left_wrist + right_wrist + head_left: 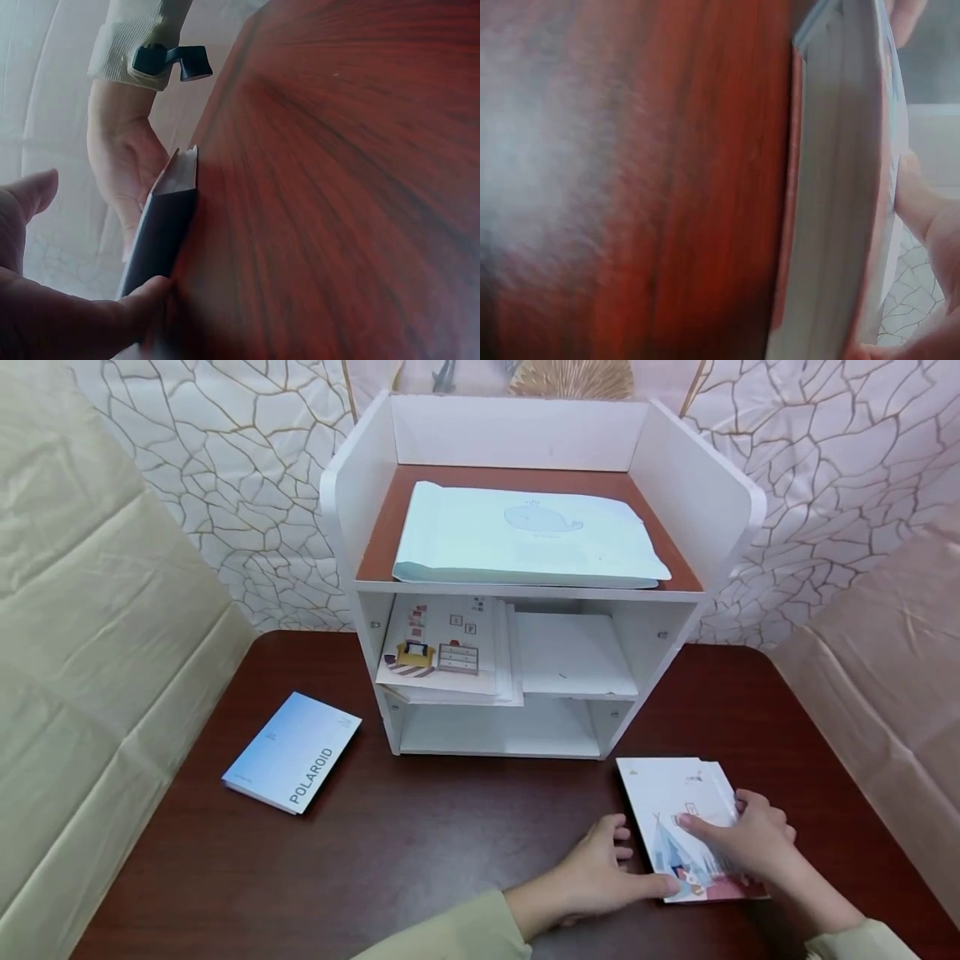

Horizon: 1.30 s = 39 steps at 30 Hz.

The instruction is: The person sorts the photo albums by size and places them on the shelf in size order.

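A white book [671, 785] with a blue tent drawing lies on the right of the table; a second layer shows offset along its right edge. My right hand [757, 839] grips its right side, thumb on the cover and fingers at the edge. At the lower left corner, my left hand [588, 877] touches the book with its thumb, the other fingers loosely bent beside the left edge. In the left wrist view the dark side of the book [161, 232] stands out. The right wrist view shows its thick page block [836, 180] and reddish cover edges.
A white shelf unit [498, 727] stands at the back. Its top holds a pale whale-print packet [525, 535]; the middle shelf holds illustrated white books [442, 643]. On the table's left lies a blue POLAROID book [292, 752]. Cloth walls [97, 652] border the table.
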Tool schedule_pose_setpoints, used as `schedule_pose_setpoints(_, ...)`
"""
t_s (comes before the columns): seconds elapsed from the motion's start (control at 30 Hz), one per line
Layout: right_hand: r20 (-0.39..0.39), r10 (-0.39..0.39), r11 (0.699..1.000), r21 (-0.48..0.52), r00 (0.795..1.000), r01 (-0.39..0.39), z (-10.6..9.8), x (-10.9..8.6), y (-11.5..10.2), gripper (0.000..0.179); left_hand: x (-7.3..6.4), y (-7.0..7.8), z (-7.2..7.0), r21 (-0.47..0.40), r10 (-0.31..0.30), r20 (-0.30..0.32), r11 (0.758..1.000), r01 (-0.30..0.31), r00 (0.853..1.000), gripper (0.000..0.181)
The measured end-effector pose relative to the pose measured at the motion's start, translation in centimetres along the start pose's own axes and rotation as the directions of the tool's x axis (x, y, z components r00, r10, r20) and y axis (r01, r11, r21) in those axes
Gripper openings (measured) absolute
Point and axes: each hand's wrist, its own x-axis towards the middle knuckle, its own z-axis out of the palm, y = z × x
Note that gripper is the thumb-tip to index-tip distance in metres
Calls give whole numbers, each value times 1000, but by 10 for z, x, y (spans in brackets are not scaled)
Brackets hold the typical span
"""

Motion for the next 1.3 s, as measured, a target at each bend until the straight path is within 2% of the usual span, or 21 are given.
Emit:
schedule_pose_setpoints(0.13, 28, -6, 999, -39, 1000, 7, 0, 3, -1, 123, 6, -6, 4, -52, -48, 30, 997, 50, 998, 70)
schedule_pose_setpoints(0.2, 34, -16, 999, -50, 999, 17, -1, 4, -2, 124, 9, -9, 6, -57, -49, 32, 997, 51, 998, 67)
schedule_pose_setpoints(0.3, 40, -25, 998, -52, 999, 27, -3, 5, -4, 125, 11, -12, 10, -62, -16, 37, 998, 18, 999, 64)
schedule_pose_setpoints(0.43, 34, -22, 998, -62, 999, 24, -5, 5, -5, 125, 13, -11, 13, -45, 27, 41, 999, -25, 999, 62)
schedule_pose_setpoints(0.73, 72, 5, 998, -69, 997, 0, -6, 7, -2, 127, 18, -10, 16, 18, 17, 48, 1000, -18, 999, 54)
schedule_pose_setpoints(0.97, 124, 54, 998, -25, 991, -51, -9, 7, 5, 131, 15, -12, 22, 57, 5, 23, 998, -7, 1000, 61)
schedule_pose_setpoints(1.13, 173, 43, 999, -6, 984, -42, -15, 6, 7, 131, 13, -12, 25, 63, 22, 13, 998, -23, 1000, 61)
schedule_pose_setpoints(1.3, 195, 35, 999, 17, 980, -39, -15, 8, 5, 130, 13, -13, 25, 107, 34, -5, 994, -34, 999, 56)
